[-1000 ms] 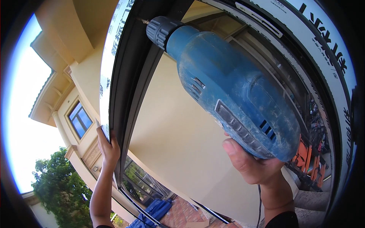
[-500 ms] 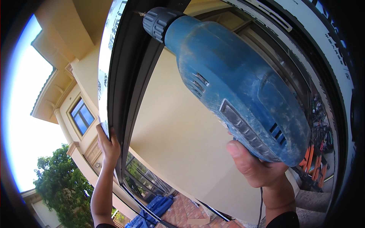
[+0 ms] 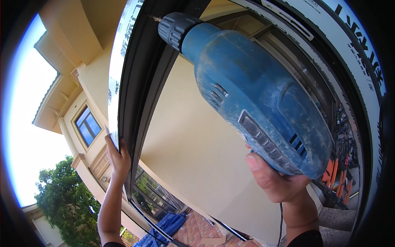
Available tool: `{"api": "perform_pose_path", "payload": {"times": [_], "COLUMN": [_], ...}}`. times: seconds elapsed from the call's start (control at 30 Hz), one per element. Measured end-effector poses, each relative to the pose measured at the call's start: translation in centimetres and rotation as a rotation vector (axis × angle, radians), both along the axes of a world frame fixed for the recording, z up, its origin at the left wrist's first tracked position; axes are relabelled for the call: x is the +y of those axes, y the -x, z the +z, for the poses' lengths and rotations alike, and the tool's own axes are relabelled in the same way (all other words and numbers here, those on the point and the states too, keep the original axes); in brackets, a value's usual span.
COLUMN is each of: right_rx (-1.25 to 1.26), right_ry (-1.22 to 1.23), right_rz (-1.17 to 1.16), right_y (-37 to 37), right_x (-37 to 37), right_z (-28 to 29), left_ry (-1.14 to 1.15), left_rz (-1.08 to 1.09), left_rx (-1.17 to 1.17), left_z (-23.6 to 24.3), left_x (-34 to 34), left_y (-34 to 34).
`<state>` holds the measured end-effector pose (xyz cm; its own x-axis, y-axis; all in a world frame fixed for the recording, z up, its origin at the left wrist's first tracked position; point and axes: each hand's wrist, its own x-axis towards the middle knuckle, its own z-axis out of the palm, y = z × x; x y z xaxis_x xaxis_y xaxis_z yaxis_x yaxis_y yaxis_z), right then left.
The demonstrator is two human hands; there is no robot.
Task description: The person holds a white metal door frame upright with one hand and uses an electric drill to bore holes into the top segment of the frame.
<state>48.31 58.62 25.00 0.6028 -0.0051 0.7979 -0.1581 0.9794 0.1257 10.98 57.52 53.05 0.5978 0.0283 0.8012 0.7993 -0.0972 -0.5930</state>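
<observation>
My right hand (image 3: pixel 275 177) is wrapped round the handle of a dusty blue power drill (image 3: pixel 255 94), its thumb along the side. The black chuck (image 3: pixel 175 31) points up and left. A short bit (image 3: pixel 154 18) reaches from it to the inner face of a dark metal frame (image 3: pixel 144 74); whether it has entered the metal I cannot tell. Printed white protective film (image 3: pixel 119 57) covers the frame's outer side. My left hand (image 3: pixel 119 158) grips the frame's edge lower down, its fingers partly hidden behind it. A thin black cord (image 3: pixel 281 218) hangs below the drill.
A beige wall (image 3: pixel 193 144) stands behind the frame. More film-covered frame (image 3: pixel 354 45) curves along the right. Orange and dark tools (image 3: pixel 339 181) lie at lower right. Blue wrapped material (image 3: pixel 166 226) rests on brick paving (image 3: pixel 201 230). A tree (image 3: pixel 66 197) and a building window (image 3: pixel 87 126) are at left.
In the picture, the drill's chuck and front have shifted slightly down and right, along with the upper frame. Both hands keep their holds.
</observation>
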Motion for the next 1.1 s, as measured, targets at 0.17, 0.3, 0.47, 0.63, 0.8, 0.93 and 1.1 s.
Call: {"api": "perform_pose_path", "payload": {"times": [0.17, 0.3, 0.47, 0.63, 0.8, 0.93, 1.1], "right_rx": [0.107, 0.089, 0.086, 0.125, 0.132, 0.139, 0.129], "right_ry": [0.214, 0.139, 0.027, 0.162, 0.141, 0.136, 0.196], "right_rz": [0.183, 0.096, 0.066, 0.044, 0.079, 0.065, 0.042], "right_y": [0.5, 0.4, 0.9, 1.0, 1.1, 1.1, 1.0], "right_x": [-0.3, 0.6, 1.3, 1.3, 1.5, 1.3, 0.6], "right_z": [0.2, -0.2, 0.4, 0.6, 0.7, 0.8, 0.8], "left_ry": [0.030, 0.129, 0.168, 0.162, 0.040, 0.035, 0.093], "left_rz": [0.052, 0.083, -0.055, -0.040, -0.101, -0.105, -0.072], "left_rx": [-0.011, 0.031, 0.044, -0.031, 0.043, 0.021, -0.063], "left_z": [-0.3, 0.1, 0.4, 0.5, 0.6, 0.5, 0.3], "left_x": [-0.4, -1.1, -0.5, -0.2, 0.4, 0.5, 0.3], "left_y": [-0.7, -4.6, -9.7, -10.4, -10.4, -10.8, -10.6]}}
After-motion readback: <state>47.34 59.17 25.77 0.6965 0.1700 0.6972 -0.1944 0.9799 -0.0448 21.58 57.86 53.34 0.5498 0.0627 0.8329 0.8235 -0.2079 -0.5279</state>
